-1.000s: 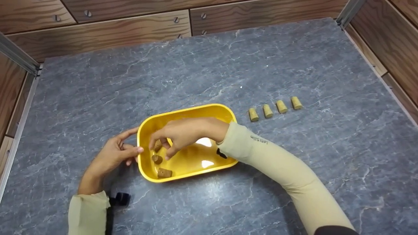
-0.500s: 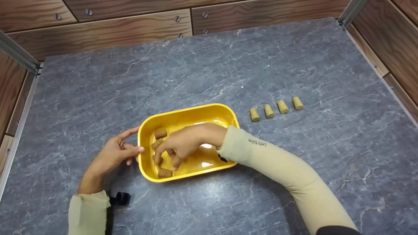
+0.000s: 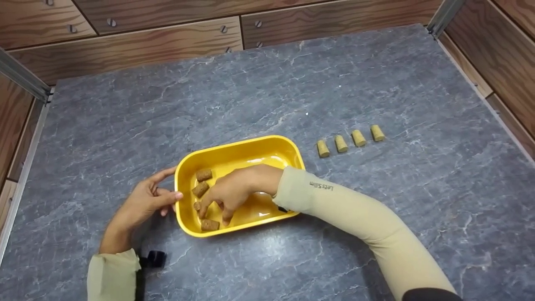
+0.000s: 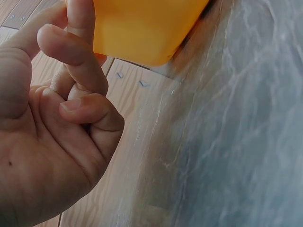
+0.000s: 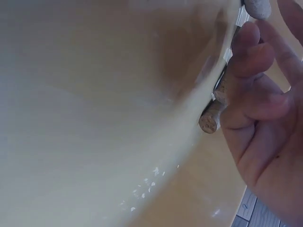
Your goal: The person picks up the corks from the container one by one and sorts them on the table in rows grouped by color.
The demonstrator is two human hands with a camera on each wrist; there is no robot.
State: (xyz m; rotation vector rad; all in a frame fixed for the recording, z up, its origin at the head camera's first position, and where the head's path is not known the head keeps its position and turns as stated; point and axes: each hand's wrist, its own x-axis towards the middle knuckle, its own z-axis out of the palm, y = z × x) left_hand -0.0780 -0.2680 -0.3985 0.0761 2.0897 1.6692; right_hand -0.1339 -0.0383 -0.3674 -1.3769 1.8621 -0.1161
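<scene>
A yellow plastic tub (image 3: 267,144) sits on the table, with several brown cork stoppers along its left end. My left hand (image 3: 144,200) is at that end from outside, thumb tip on the rim and index finger along the outer wall; its other fingers curl loosely in the left wrist view. Inside the tub, my right hand (image 3: 234,188) reaches down with thumb and index finger apart. Its index fingertip partly covers a small cork (image 3: 197,205). A front cork (image 3: 210,225) lies just below the fingers, and two corks (image 3: 200,189) lie behind them.
Several lighter cork stoppers (image 3: 341,143) stand in a slanting row on the marbled grey table (image 3: 292,88), right of the tub. Wood-patterned panels (image 3: 138,46) border the table. A black wrist mount (image 3: 155,258) shows beside the left sleeve.
My right hand has moved along the tub's left end toward its front, uncovering the rear corks. The left hand has kept its place at the rim.
</scene>
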